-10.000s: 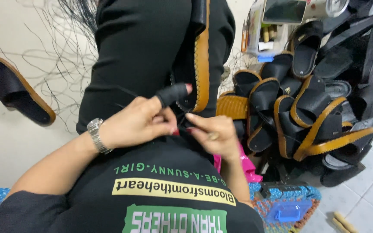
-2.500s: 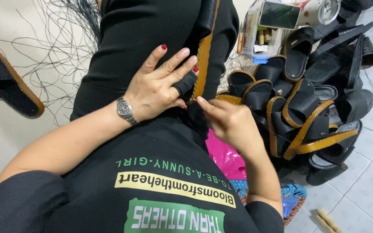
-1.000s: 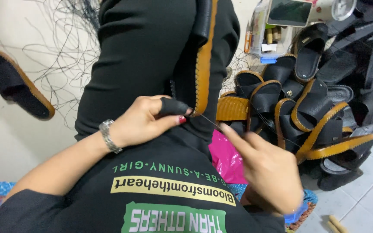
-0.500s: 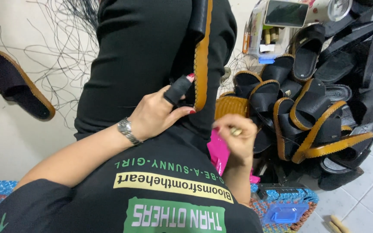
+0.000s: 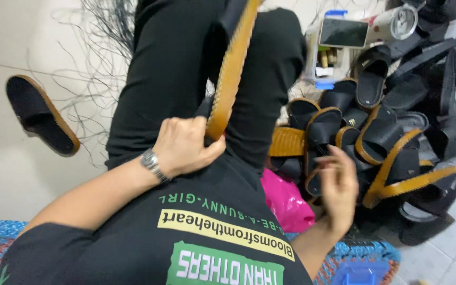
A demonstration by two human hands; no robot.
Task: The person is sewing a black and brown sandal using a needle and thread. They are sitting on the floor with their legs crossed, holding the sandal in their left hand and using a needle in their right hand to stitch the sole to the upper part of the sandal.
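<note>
The left hand (image 5: 186,145) has a tight grip around the bottom end of a long sandal sole with a tan stitched edge (image 5: 231,68). The sole stands up between the person's knees in black trousers (image 5: 170,68). The right hand (image 5: 339,187) holds nothing; its fingers are loosely spread. It hovers just over a heap of black and tan sandals (image 5: 391,132) on the floor. A bright pink plastic bag (image 5: 286,203) lies beside the lap.

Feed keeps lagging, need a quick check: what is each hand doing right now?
Left hand: closed, its grip around the lower end of the tan-edged sandal sole.
Right hand: open, fingers loosely curled, holding nothing visible.
</note>
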